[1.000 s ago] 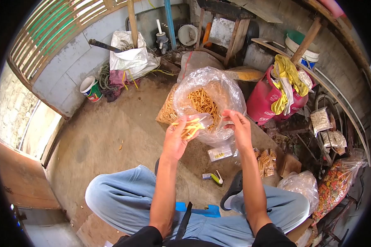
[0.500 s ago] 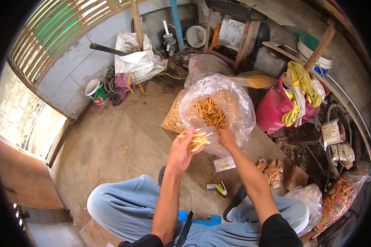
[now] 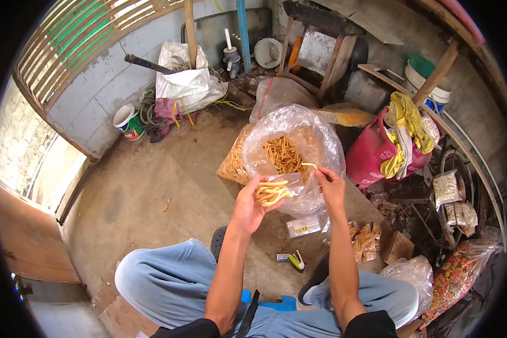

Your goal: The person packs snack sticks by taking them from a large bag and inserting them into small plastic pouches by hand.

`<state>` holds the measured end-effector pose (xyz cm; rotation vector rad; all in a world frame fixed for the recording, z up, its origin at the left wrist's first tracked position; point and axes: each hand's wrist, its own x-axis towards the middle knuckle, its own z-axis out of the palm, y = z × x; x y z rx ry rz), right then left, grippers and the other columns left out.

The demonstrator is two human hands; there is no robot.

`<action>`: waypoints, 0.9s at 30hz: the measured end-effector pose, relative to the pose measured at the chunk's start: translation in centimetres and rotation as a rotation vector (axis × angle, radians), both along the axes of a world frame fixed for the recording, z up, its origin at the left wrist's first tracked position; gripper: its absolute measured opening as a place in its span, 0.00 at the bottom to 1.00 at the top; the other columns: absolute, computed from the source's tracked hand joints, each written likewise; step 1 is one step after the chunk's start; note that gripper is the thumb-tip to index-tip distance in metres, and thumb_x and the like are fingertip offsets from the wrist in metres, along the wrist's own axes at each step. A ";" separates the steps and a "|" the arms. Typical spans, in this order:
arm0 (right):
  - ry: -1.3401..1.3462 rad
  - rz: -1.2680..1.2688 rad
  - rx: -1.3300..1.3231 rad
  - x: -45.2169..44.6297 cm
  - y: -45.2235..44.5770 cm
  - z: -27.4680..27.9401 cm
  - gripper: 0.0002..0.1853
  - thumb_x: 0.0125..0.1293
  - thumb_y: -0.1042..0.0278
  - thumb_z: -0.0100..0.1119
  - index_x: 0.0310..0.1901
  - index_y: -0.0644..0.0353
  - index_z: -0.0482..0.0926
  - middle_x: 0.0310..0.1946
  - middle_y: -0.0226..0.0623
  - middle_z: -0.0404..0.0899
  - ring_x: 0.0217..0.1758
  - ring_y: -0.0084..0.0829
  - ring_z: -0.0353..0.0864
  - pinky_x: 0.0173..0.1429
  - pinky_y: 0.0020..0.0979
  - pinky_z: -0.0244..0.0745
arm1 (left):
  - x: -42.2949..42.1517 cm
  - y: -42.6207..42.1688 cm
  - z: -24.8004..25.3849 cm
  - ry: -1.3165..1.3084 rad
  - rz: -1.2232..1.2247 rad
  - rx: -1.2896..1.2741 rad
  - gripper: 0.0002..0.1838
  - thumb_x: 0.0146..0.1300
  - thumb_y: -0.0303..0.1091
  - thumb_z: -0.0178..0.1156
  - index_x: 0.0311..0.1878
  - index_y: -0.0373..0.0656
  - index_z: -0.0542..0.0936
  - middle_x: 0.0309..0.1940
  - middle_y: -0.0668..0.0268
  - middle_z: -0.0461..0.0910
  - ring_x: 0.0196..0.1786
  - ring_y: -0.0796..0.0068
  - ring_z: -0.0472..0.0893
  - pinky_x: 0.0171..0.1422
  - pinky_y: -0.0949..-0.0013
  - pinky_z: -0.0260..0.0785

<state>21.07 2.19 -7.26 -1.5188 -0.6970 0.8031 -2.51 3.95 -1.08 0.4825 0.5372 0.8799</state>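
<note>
A small clear bag with several yellow snack sticks in it lies in my left hand, whose fingers are wrapped round it. Between the fingertips of my right hand is a single stick, held just right of the small bag. Beyond both hands stands a large open plastic bag, with many brown snack sticks inside. A small white packet lies on the floor below it. A green stapler and a small blue-and-white box rest nearer my legs.
Filled snack packets sit at the right, near a bag of colourful pieces. A pink container with yellow cloths stands behind them. At the back left are a white sack and a paint bucket.
My right hand has come up out of the large bag and drawn back, now with a stick in its fingertips. My left hand still holds the small bag, and the view has shifted slightly.
</note>
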 end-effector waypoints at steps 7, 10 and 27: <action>-0.091 0.126 0.039 -1.6 -6.6 12.3 0.09 0.60 0.70 0.66 0.40 0.64 0.83 0.23 0.24 0.77 0.25 0.13 0.71 0.27 0.16 0.63 | 0.3 -0.9 1.2 -0.029 0.005 0.047 0.18 0.75 0.45 0.41 0.53 0.41 0.70 0.52 0.52 0.78 0.52 0.61 0.81 0.53 0.59 0.79; -0.213 0.212 0.067 -2.5 -7.7 13.9 0.07 0.59 0.73 0.66 0.37 0.66 0.84 0.27 0.26 0.81 0.29 0.13 0.73 0.35 0.17 0.68 | 0.6 -1.5 2.2 -0.043 -0.029 0.075 0.19 0.74 0.46 0.42 0.53 0.40 0.71 0.52 0.53 0.78 0.51 0.62 0.81 0.53 0.59 0.79; -0.378 0.355 0.090 -7.0 -8.1 12.9 0.09 0.58 0.74 0.65 0.42 0.63 0.84 0.31 0.31 0.84 0.31 0.17 0.75 0.35 0.22 0.70 | 1.1 -3.9 2.4 0.036 -0.037 0.156 0.22 0.75 0.48 0.41 0.55 0.38 0.72 0.49 0.59 0.79 0.47 0.70 0.82 0.49 0.66 0.80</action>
